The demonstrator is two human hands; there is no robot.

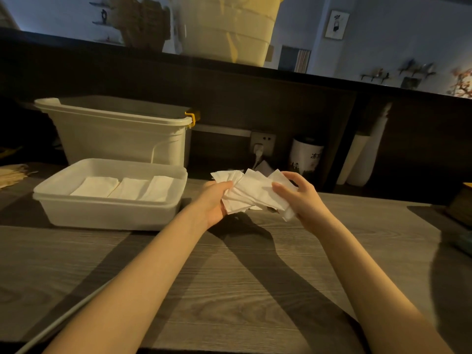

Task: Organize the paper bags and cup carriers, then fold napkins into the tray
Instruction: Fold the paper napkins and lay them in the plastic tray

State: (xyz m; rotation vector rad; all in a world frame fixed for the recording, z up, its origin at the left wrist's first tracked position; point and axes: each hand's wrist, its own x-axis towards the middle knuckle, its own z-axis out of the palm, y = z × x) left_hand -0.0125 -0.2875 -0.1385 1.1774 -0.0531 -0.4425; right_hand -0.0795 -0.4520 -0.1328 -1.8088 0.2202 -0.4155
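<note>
A fanned bunch of white napkins (251, 191) is held above the wooden counter between both hands. My left hand (215, 203) grips its left side from below. My right hand (302, 198) pinches its right side, thumb on top. To the left stands a shallow white plastic tray (107, 213) with three folded napkins (125, 189) lying side by side inside. A stack of brown paper items (11, 175) lies at the far left edge, partly cut off.
A tall white storage bin (122, 139) with a yellow latch stands behind the tray. A wall socket (263, 144) with a plug, a dark printed canister (306, 155) and white rolled sheets (362, 159) line the back. A dark object (459, 208) sits at the right edge.
</note>
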